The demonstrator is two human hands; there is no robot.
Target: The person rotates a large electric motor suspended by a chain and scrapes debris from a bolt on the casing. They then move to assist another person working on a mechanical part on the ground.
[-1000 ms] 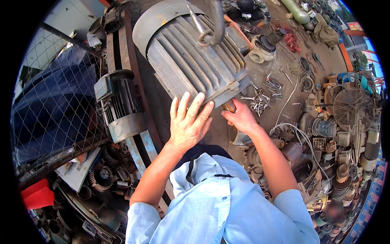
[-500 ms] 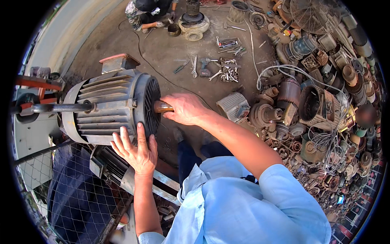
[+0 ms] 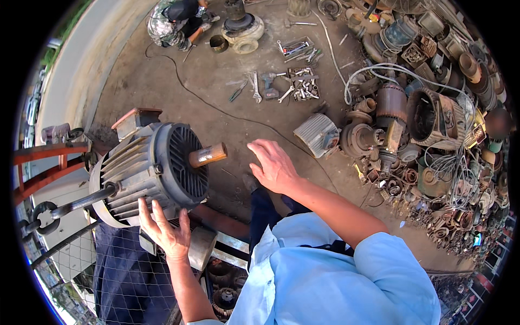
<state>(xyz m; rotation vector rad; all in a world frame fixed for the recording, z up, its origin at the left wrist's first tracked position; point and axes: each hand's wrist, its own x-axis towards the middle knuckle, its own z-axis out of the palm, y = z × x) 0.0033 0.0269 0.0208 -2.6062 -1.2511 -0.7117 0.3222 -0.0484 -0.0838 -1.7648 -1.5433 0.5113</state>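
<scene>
A large grey electric motor (image 3: 135, 168) with cooling fins is at the left, its slotted round end and rusty shaft (image 3: 208, 155) facing right. A metal hook (image 3: 81, 204) linked to a chain meets the motor's side. My left hand (image 3: 169, 230) lies with spread fingers against the motor's lower near side. My right hand (image 3: 273, 165) is in the air to the right of the shaft, apart from it, with the fingers loosely extended and nothing in them.
Wrenches (image 3: 255, 88), a drill (image 3: 269, 86) and a tray of sockets (image 3: 304, 86) lie on the ground ahead. A heap of motor parts (image 3: 390, 103) fills the right. Another person (image 3: 173, 24) crouches at far left. A wire mesh (image 3: 127, 271) stands at near left.
My right hand has let go of the shaft and moved right. The motor has turned, its shaft end now facing more toward me. My left hand has slid lower along it.
</scene>
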